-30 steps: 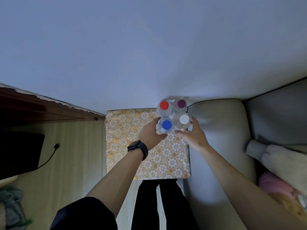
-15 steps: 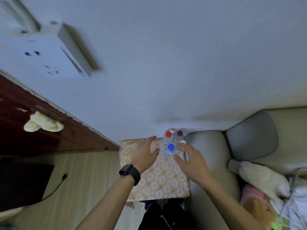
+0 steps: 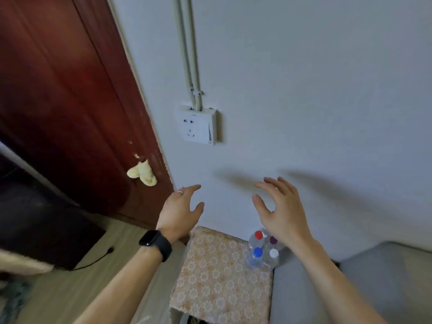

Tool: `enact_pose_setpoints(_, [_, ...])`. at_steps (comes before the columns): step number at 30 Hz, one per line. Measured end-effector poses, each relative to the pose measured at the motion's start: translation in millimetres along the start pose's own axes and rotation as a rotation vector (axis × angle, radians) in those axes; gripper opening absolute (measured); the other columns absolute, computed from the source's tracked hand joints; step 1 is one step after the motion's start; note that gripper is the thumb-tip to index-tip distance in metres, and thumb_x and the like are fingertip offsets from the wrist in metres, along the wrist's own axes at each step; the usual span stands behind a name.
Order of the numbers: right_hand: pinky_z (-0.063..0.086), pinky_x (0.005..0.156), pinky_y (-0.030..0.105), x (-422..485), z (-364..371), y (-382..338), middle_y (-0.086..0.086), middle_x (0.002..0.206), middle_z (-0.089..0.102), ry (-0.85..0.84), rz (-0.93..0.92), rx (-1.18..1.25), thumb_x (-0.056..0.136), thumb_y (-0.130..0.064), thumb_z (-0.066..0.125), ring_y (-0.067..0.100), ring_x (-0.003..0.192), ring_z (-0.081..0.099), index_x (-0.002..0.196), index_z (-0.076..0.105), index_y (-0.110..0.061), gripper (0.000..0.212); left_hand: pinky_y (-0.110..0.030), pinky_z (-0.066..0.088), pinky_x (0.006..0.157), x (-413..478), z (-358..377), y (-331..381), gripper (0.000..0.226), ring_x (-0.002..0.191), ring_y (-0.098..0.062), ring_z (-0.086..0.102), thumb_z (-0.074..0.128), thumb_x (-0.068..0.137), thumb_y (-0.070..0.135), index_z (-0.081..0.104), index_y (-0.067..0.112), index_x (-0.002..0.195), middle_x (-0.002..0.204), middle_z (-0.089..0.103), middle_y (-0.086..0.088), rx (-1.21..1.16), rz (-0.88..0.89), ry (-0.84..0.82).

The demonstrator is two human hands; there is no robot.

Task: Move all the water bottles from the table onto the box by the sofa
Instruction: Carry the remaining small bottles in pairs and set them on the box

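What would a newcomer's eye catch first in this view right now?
Two open hands, the left hand and the right hand, hover before the pale wall, holding nothing. Below them four bottles with red, purple, blue and white caps stand clustered on the far right corner of the patterned box, beside the sofa. A white socket sits on the wall above, next to a dark red door.

Floral box (image 3: 217,274); red-capped bottle (image 3: 257,238)

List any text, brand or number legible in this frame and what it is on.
None can be read.
The water bottles show only plain coloured caps.
The smartwatch face is dark.
The wall socket bears no legible marking.
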State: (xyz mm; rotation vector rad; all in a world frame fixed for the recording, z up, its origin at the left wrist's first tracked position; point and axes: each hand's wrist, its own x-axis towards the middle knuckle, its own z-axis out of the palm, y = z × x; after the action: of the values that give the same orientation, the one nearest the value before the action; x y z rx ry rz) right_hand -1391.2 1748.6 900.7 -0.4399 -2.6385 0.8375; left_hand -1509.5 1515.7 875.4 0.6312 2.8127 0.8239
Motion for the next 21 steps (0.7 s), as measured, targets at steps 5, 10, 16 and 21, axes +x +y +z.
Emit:
enact_pose_setpoints(5, [0.038, 0.111, 0.040, 5, 36, -44, -0.004, 0.136, 0.060, -0.176, -0.216, 0.073, 0.094, -0.038, 0.064, 0.027, 0.138, 0.039, 0.124, 0.069, -0.028, 0.032, -0.036, 0.039, 0.112, -69, -44, -43, 0.053, 0.134, -0.023, 0.047, 0.058, 0.096, 0.040, 0.047, 0.028, 0.146, 0.142, 0.055, 0.000, 0.054, -0.239, 0.219])
enact_pose_setpoints(10, [0.032, 0.116, 0.037, 0, 84, -147, -0.005, 0.137, 0.059, -0.356, -0.547, 0.134, 0.096, -0.050, 0.053, 0.026, 0.138, 0.041, 0.126, 0.068, -0.030, 0.038, -0.040, 0.041, 0.110, -184, -103, -97, 0.053, 0.129, -0.027, 0.053, 0.063, 0.094, 0.035, 0.051, 0.023, 0.144, 0.137, 0.060, -0.005, 0.131, -0.503, 0.459])
enact_pose_setpoints(16, [0.023, 0.115, 0.032, -89, 124, -336, 0.000, 0.140, 0.059, -0.524, -0.942, 0.289, 0.097, -0.044, 0.057, 0.026, 0.142, 0.037, 0.129, 0.067, -0.027, 0.037, -0.039, 0.046, 0.102, -402, -166, -134, 0.051, 0.119, -0.031, 0.059, 0.065, 0.086, 0.034, 0.061, 0.018, 0.134, 0.128, 0.066, -0.006, 0.210, -0.878, 0.793])
enact_pose_setpoints(21, [0.023, 0.117, 0.035, -243, 152, -474, 0.002, 0.137, 0.062, -0.686, -1.236, 0.444, 0.093, -0.048, 0.055, 0.027, 0.140, 0.039, 0.125, 0.069, -0.026, 0.042, -0.038, 0.050, 0.100, -604, -189, -134, 0.056, 0.113, -0.023, 0.063, 0.053, 0.085, 0.048, 0.064, 0.017, 0.130, 0.120, 0.069, -0.004, 0.278, -1.139, 1.061])
